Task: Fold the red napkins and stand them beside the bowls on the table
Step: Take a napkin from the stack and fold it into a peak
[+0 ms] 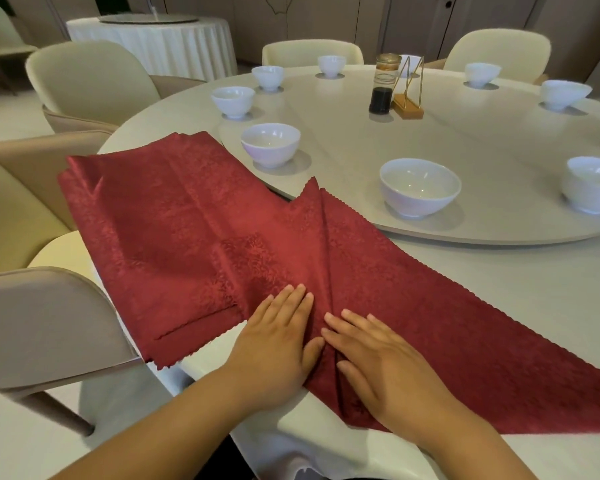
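A red napkin [413,299] lies spread on the near edge of the round table [551,282], folded so that a point rises toward the bowls. My left hand [274,341] presses flat on its left fold with straight fingers. My right hand [381,358] lies flat on the right fold, fingertips near the centre crease. A stack of more red napkins [160,220] lies to the left, hanging over the table edge. Several white bowls stand on the raised turntable [465,140]; the closest are one bowl [420,187] beyond the napkin's point and another bowl [270,144] further left.
A dark sauce bottle [383,84] and a gold-framed wooden holder [409,95] stand mid-turntable. Cream chairs ring the table: one chair [39,327] at near left, another chair [90,77] behind it. A second covered table [153,39] stands at the back left.
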`<state>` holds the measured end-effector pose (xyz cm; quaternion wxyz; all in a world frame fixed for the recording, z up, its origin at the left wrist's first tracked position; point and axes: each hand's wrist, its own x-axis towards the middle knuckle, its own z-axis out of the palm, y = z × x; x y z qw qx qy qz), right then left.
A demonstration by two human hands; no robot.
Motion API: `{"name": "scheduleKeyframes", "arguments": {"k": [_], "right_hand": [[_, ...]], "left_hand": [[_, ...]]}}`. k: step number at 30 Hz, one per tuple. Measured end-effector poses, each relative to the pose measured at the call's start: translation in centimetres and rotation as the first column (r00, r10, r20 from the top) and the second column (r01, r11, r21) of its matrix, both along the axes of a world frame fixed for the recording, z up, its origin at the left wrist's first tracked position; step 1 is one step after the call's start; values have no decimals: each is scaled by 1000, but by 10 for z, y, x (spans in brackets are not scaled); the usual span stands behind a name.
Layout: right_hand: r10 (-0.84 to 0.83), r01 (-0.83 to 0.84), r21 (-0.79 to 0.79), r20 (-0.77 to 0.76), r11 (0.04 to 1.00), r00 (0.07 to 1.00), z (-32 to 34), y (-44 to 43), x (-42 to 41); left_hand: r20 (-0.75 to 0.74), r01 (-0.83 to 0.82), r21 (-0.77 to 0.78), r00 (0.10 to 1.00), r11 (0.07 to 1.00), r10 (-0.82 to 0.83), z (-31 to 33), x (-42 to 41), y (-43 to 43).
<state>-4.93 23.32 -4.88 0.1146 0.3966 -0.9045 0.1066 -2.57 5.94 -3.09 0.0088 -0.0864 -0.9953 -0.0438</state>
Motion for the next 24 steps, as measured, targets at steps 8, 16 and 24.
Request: {"name": "scheduleKeyframes", "arguments": {"k": [8,16,24], "right_hand": [[17,-18,-38,-21,999,1000,-1,0,-1],[25,-25,-69,0,997,1000,0,0,-1],[28,-29,-67,-17,997,999,1,0,-2]], "left_hand": [[81,-296,-15,952,955,297,19,-42,-59],[-260,-140,256,943,956,208,9,-24,-46],[-338,-41,167,936,985,96,-19,21,-3]]}}
